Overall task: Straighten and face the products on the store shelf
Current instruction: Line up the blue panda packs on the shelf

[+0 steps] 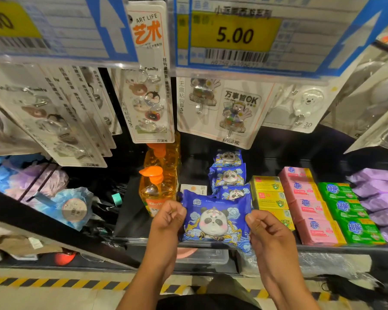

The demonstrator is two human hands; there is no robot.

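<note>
A blue panda pack (214, 220) is held over the front edge of the shelf (323, 248), its printed face turned up. The left hand (169, 217) pinches its 9 o'clock edge and the right hand (261, 227) its 3 o'clock edge, with the fingers (253, 220) curled on the wrapper.

The step in hand is judged to be the facing of this pack. Next, it probably must be laid at 6 o'clock of the row of like packs (229, 175), square to the shelf edge, panda to the front. The soft wrapper may buckle or slide.

On the pack a small "30" can be read. At its 9 o'clock a pump bottle (157, 186) stands, with only "Gal" legible. At 3 o'clock yellow boxes (269, 193) are lined, then pink boxes (307, 204) and green boxes (347, 211) marked "超能". At 12 o'clock a price tag (234, 35) reads "5.00", one card (147, 25) "ART LIFE 艺术", and a hook card (241, 98) "万事皆OK".
</note>
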